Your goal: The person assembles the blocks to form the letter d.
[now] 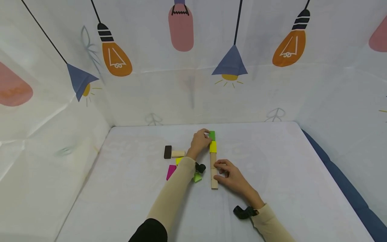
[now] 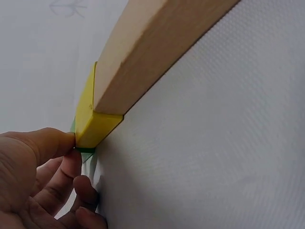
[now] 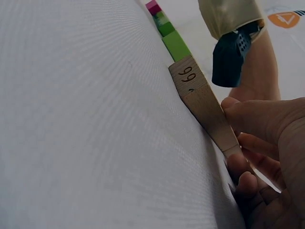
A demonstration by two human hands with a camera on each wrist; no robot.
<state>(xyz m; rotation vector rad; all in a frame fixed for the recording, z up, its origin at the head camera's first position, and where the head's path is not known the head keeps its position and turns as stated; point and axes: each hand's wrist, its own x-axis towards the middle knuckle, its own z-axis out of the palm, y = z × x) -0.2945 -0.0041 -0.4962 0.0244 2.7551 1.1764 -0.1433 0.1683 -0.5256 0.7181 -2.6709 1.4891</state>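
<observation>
A straight row of blocks lies on the white table: a green block (image 1: 212, 135) at the far end, a yellow block (image 1: 213, 147), then two plain wooden blocks, the nearest of them a light wooden block (image 1: 214, 183). My left hand (image 1: 200, 141) reaches to the row's left side, thumb and fingertips against the green and yellow blocks. In the left wrist view, its thumb (image 2: 59, 143) meets the yellow block's corner. From the right side, my right hand (image 1: 234, 178) touches the wooden blocks with thumb and bent fingertips. Engraved marks show on the near block's end in the right wrist view.
Left of the row, partly behind my left forearm, lie a dark brown block (image 1: 167, 152), another wooden block (image 1: 177, 154), a yellow piece (image 1: 179, 161), a magenta block (image 1: 170, 171) and a lime block (image 1: 197, 177). A lamp-patterned curtain (image 1: 199, 90) hangs around the table.
</observation>
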